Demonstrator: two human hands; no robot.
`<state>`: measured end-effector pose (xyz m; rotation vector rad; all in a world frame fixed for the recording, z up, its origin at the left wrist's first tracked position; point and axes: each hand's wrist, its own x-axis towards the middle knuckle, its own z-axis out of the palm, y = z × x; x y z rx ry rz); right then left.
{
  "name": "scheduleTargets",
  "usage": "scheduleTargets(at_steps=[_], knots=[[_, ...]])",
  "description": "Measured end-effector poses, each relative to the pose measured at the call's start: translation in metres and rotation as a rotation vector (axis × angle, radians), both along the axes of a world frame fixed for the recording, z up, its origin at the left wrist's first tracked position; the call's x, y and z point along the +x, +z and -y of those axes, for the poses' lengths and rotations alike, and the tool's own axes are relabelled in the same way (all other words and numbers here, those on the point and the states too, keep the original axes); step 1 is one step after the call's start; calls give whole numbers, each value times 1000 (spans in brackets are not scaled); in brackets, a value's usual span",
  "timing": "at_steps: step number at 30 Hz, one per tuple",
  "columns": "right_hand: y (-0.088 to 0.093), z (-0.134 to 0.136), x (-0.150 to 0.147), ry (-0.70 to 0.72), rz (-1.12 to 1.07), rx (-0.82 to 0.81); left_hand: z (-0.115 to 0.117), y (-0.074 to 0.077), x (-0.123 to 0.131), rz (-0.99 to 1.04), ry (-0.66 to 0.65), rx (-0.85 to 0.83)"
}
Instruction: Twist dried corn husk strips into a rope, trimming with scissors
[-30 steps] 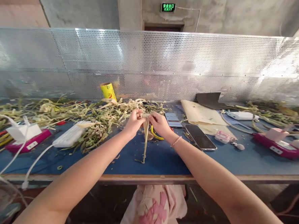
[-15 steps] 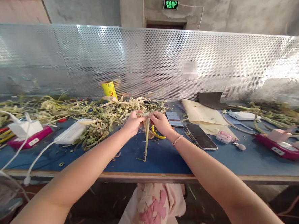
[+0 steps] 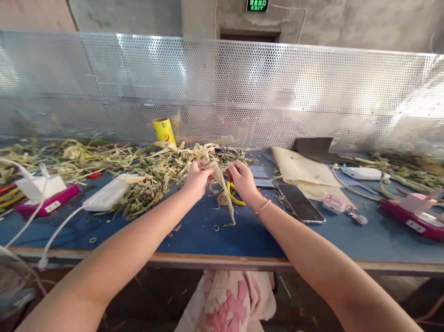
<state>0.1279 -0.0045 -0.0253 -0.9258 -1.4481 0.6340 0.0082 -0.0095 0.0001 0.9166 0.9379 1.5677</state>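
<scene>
Above the blue table, my left hand pinches the upper end of a long pale dried leaf strip. The strip slants down to the right and ends in a thin curled tip. Just right of it is my right hand, with thumb and fingers pinched together; whether a small piece is between them cannot be made out. Behind and below the right hand, yellow scissor handles are partly hidden. A small brown round lump lies beside them.
A heap of dried leaves and stalks spreads across the left and back. A yellow tube stands behind it. To the right lie a phone, a pink earphone case and brown paper. Power strips with cables sit at both sides.
My hands have moved apart, the right one shifting slightly right. The strip, which hung straight down between both hands, now slants to the right from my left hand.
</scene>
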Motion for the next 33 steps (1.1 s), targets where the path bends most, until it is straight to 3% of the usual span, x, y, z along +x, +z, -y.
scheduleTargets(at_steps=[11,17,20,25,28,33], knots=[[2,1,2,-1,54,-11,-8,-5,-4,0,130,78],[3,-2,9,136,99,-127,-14,-12,-14,-284,101,354],[5,2,7,219,96,-174,-11,-10,-15,-353,87,411],[3,2,2,153,160,-75,-4,-6,-10,-257,41,357],[1,-1,3,120,215,-54,-1,-6,-4,-130,11,230],[1,-4,4,102,198,-63,4,-6,3,-93,-31,84]])
